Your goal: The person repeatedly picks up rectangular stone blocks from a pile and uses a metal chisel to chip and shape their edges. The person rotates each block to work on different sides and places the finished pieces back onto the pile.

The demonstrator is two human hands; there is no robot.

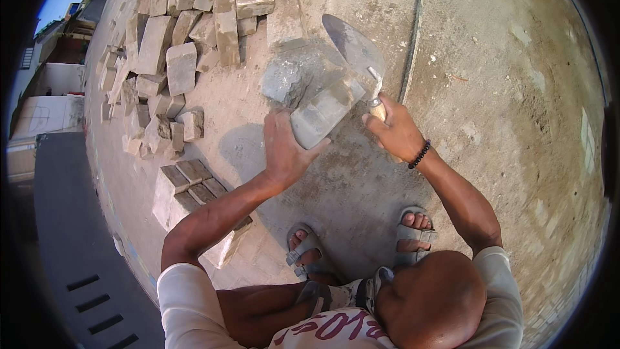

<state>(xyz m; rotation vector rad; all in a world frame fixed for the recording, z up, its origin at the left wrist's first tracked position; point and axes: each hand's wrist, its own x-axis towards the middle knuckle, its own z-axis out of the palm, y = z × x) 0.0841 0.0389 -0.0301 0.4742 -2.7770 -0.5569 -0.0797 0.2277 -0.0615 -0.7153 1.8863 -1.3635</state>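
Observation:
My left hand point(287, 142) grips a grey rectangular paver block point(326, 113) by its near end, holding it at a slant. My right hand point(394, 129) is closed on the wooden handle of a trowel point(349, 42); its broad metal blade reaches past the block's far end and looks slightly blurred. A rough grey chunk point(284, 81) is just behind the block; I cannot tell whether they touch.
Loose pavers point(181, 71) lie scattered and heaped at upper left. A small stack of pavers point(177, 197) stands beside my left forearm. My sandalled feet are below. A long narrow seam point(410, 45) crosses the dusty ground. Building walls point(55, 116) show at the left edge.

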